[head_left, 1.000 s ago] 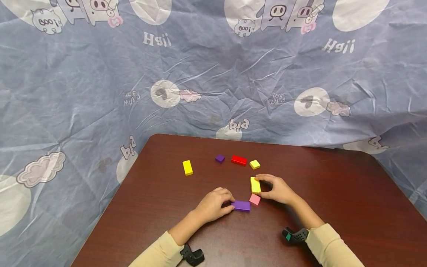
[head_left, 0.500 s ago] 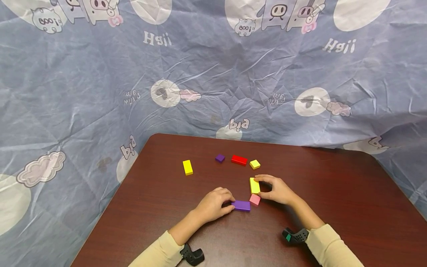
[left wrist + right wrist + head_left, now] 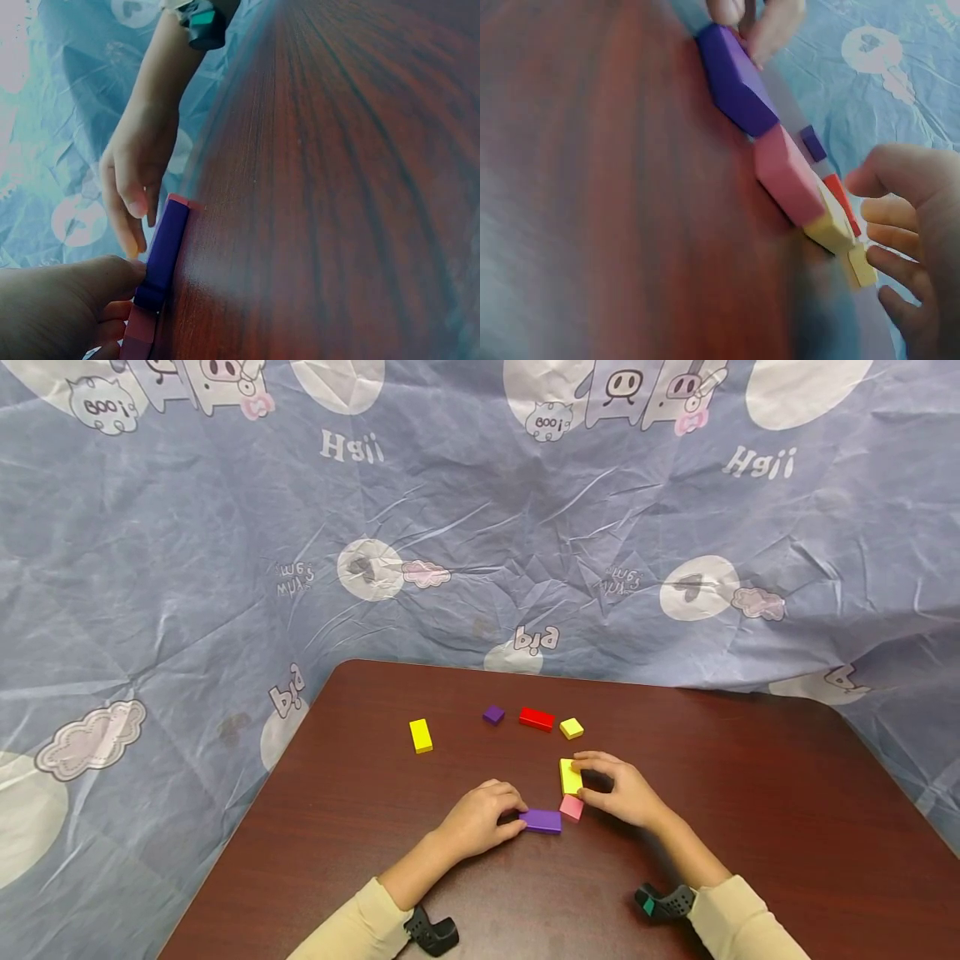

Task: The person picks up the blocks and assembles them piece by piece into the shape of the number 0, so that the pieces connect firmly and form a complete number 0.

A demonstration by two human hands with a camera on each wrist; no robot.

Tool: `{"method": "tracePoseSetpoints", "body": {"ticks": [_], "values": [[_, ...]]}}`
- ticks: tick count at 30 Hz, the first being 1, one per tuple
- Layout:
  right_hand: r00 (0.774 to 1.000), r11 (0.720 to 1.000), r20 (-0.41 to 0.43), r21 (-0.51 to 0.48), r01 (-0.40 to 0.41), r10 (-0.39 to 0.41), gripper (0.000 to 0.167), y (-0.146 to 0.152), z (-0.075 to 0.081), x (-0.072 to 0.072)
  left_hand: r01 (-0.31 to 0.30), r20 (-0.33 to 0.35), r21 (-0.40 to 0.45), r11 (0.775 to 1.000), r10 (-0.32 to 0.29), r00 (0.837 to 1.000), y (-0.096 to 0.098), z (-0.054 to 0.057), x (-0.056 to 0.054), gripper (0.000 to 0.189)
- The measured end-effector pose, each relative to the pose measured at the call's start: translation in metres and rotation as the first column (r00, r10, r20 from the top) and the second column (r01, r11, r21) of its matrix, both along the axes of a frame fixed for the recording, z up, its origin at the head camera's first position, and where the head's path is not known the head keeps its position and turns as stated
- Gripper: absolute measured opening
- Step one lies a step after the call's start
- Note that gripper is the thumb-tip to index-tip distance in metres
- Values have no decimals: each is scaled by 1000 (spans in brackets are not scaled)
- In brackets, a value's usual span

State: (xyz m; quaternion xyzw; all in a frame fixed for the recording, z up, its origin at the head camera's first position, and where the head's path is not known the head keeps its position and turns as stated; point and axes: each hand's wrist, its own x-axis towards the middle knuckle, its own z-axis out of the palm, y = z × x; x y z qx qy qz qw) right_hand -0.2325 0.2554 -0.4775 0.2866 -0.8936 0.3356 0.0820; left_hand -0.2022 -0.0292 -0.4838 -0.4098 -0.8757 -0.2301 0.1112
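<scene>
My left hand (image 3: 480, 818) pinches the left end of a purple block (image 3: 542, 822) between thumb and finger. In the left wrist view a reddish block (image 3: 140, 324) shows beside that end, partly hidden by the fingers. A small pink block (image 3: 572, 808) stands at the purple block's right end, turned at an angle. Just beyond the pink one, a yellow block (image 3: 571, 777) points away from me. My right hand (image 3: 618, 789) is spread at its right side, thumb near and forefinger far; the right wrist view shows the thumb and fingers (image 3: 900, 262) apart from the yellow block (image 3: 829, 229).
Farther back on the brown table (image 3: 750, 793) lie a small purple block (image 3: 493, 716), a red block (image 3: 537, 719) and a small yellow block (image 3: 572, 728). Another yellow block (image 3: 421, 736) lies farther left. A printed blue cloth (image 3: 465, 510) hangs behind the table.
The yellow block has shifted slightly left, against the pink one. My right hand has since eased off a little, its wrist tilting. The left hand has stayed in place.
</scene>
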Motion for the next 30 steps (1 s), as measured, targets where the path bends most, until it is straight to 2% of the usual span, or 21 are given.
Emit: {"method": "tracePoseSetpoints", "body": {"ticks": [4, 8, 23, 27, 30], "values": [[997, 999, -74, -23, 23, -24, 37, -6, -8, 11, 3, -2, 2, 1000, -3, 1000, 0, -1, -1, 14], [994, 999, -97, -12, 52, -53, 36, -13, -16, 18, 2, -9, 5, 1000, -2, 1000, -1, -1, -1, 14], [996, 995, -67, -76, 59, -64, 33, -15, -21, 23, 16, 21, 34, 999, -17, 1000, -1, 1, -2, 16], [995, 994, -73, -90, 58, -64, 33, -15, -22, 23, -8, 29, 94, 995, 5, 1000, -6, 4, -6, 18], [995, 993, -76, -101, 52, -60, 33, -15, -24, 22, -54, 13, 129, 990, 53, 999, -16, 10, -12, 17]]}}
